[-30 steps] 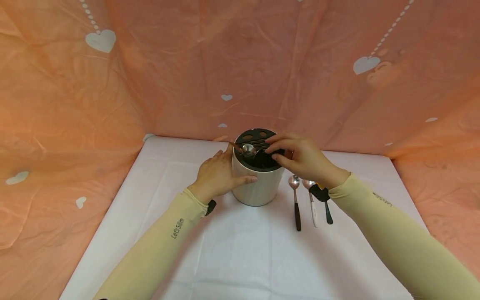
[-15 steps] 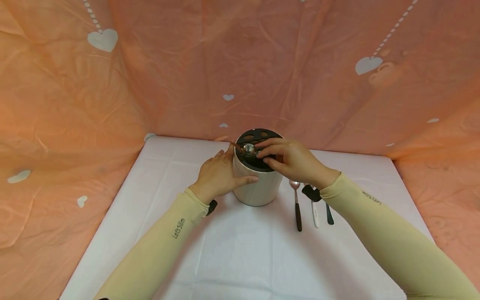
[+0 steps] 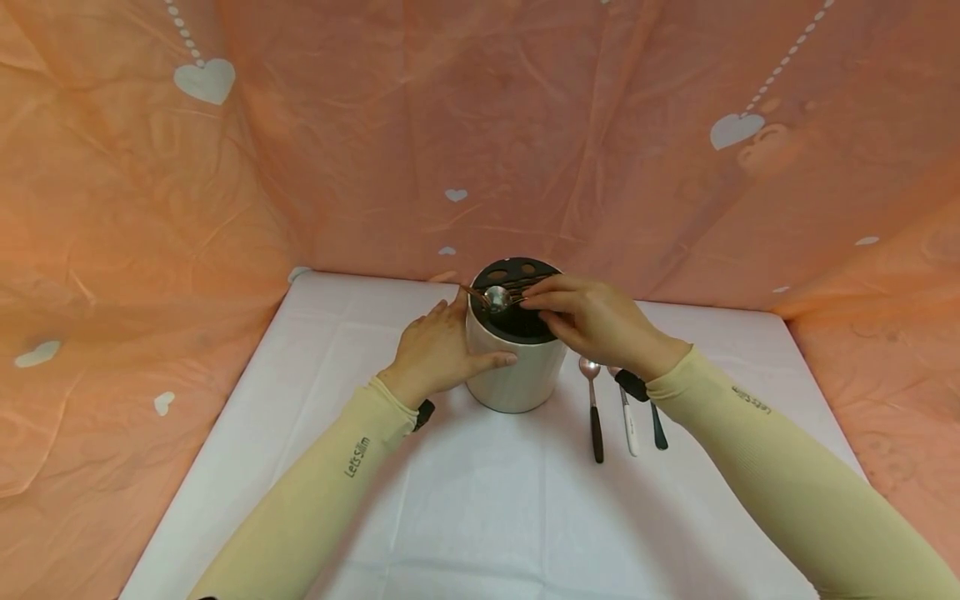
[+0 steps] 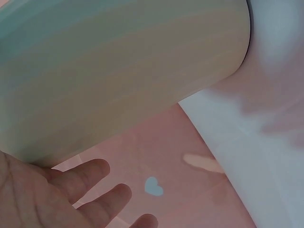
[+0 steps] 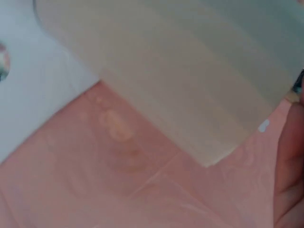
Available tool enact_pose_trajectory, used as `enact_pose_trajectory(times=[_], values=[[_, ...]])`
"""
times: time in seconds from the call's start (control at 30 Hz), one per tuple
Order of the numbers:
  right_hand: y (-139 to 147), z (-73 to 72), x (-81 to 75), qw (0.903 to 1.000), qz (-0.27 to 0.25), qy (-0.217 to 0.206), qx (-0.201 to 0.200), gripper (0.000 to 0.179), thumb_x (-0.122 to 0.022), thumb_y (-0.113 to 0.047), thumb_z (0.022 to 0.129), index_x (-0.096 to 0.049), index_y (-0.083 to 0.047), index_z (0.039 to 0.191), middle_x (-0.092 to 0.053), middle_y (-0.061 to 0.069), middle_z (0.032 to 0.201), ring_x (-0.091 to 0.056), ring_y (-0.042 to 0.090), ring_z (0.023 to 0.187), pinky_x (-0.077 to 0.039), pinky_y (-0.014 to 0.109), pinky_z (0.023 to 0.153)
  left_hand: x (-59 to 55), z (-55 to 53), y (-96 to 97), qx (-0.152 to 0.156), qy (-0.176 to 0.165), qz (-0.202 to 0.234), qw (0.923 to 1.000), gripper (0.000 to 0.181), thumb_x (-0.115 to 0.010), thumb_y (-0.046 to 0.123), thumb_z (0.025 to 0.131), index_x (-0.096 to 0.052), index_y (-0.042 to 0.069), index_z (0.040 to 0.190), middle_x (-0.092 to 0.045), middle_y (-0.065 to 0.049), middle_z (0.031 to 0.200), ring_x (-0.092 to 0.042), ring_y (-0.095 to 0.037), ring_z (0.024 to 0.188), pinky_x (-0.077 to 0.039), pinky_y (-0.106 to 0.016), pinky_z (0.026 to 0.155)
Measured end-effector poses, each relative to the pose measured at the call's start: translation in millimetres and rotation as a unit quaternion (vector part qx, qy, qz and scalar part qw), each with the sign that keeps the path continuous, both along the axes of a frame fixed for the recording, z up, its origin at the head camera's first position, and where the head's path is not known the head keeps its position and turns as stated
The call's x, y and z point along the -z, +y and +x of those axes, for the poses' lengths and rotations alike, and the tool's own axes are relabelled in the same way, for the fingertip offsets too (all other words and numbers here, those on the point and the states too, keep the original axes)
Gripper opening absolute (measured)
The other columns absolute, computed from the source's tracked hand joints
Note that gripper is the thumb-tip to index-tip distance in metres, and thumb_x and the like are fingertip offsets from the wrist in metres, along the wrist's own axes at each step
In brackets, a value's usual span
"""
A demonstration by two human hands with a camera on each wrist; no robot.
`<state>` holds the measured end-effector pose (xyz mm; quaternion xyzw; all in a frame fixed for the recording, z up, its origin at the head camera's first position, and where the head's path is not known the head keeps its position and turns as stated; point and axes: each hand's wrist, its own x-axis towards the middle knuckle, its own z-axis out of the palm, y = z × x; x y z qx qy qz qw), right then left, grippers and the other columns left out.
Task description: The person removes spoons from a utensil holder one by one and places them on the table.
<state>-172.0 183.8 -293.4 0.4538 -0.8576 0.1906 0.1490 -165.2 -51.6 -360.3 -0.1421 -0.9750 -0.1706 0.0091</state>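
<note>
Left hand (image 3: pixel 435 352), fingers extended, steadies utensil holder (image 3: pixel 513 379); right hand (image 3: pixel 600 323) at spoon (image 3: pixel 497 297), grip unclear. Likely seating spoon; next needs alignment.

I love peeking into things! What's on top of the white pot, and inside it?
A dark, holed top covers the white pot, with a shiny spoon bowl showing there. The right hand hides some. The insides can't be seen: the top and walls cover them.

Your right hand (image 3: pixel 600 323) partly hides the black lid (image 3: pixel 517 327); its grip is unclear. Your right sleeve (image 3: pixel 765 458) partly covers the rightmost utensil (image 3: pixel 659 430).
</note>
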Motion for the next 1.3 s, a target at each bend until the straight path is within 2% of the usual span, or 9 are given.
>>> enact_pose_trajectory(times=[0.23,0.4,0.57,0.73,0.9,1.0,1.3], values=[[9.1,-1.2,-0.2,0.9988,0.001,0.049,0.009,0.025,-0.06,-0.005,0.084,-0.07,-0.011,0.106,-0.06,-0.001,0.112,-0.059,0.014,0.095,-0.049,0.031,0.067,-1.0,1.7,-0.3,0.006,-0.001,-0.002,1.0,0.129,-0.035,0.094,0.055,0.001,0.013,0.149,-0.039,-0.006,0.141,-0.036,-0.027,0.127,-0.043,-0.045,0.086],[18.1,-3.3,1.3,0.9966,0.008,0.079,0.023,0.027,-0.059,-0.006,0.083,-0.07,-0.012,0.108,-0.06,-0.002,0.112,-0.06,0.012,0.081,-0.045,0.028,0.055,-1.3,1.9,0.2,0.003,-0.001,-0.005,1.0,0.129,-0.035,0.093,0.055,-0.001,0.011,0.149,-0.041,-0.006,0.14,-0.037,-0.026,0.127,-0.043,-0.045,0.086],[27.1,-4.0,3.5,0.9949,0.001,0.092,0.042,0.027,-0.06,-0.009,0.084,-0.069,-0.012,0.109,-0.06,-0.001,0.111,-0.059,0.012,0.074,-0.044,0.028,0.052,-1.2,1.8,0.7,0.005,0.002,-0.001,1.0,0.129,-0.037,0.093,0.056,-0.005,0.01,0.149,-0.042,-0.006,0.139,-0.038,-0.026,0.126,-0.044,-0.044,0.084],[37.5,-1.6,6.0,0.9917,-0.01,0.102,0.077,0.028,-0.061,-0.012,0.084,-0.068,-0.014,0.11,-0.06,0.0,0.111,-0.053,0.008,0.059,-0.039,0.025,0.046,-1.7,1.8,0.5,0.007,0.005,0.002,1.0,0.128,-0.038,0.092,0.056,-0.006,0.011,0.149,-0.038,-0.005,0.142,-0.038,-0.026,0.126,-0.045,-0.044,0.083],[45.6,-2.4,8.7,0.9908,-0.026,0.093,0.094,0.029,-0.061,-0.011,0.084,-0.068,-0.015,0.111,-0.06,0.0,0.112,-0.049,0.006,0.056,-0.039,0.025,0.046,-1.8,1.9,-0.9,0.001,0.001,0.006,1.0,0.128,-0.038,0.093,0.055,-0.005,0.013,0.149,-0.034,-0.005,0.144,-0.038,-0.026,0.126,-0.044,-0.044,0.083],[48.1,-3.2,11.4,0.9913,-0.037,0.081,0.097,0.029,-0.061,-0.011,0.084,-0.068,-0.015,0.112,-0.06,-0.001,0.113,-0.05,0.005,0.059,-0.04,0.025,0.047,-1.2,2.0,-1.7,-0.003,0.0,0.007,1.0,0.127,-0.038,0.093,0.055,-0.005,0.014,0.149,-0.036,-0.005,0.143,-0.038,-0.025,0.125,-0.045,-0.044,0.081],[47.7,-3.0,16.7,0.9919,-0.066,0.013,0.108,0.03,-0.062,-0.012,0.085,-0.067,-0.018,0.114,-0.058,-0.006,0.114,-0.048,0.001,0.063,-0.043,0.023,0.053,-0.5,1.0,1.0,0.007,0.002,0.006,1.0,0.127,-0.039,0.092,0.056,-0.003,0.013,0.149,-0.035,-0.005,0.144,-0.038,-0.027,0.126,-0.045,-0.044,0.081]])
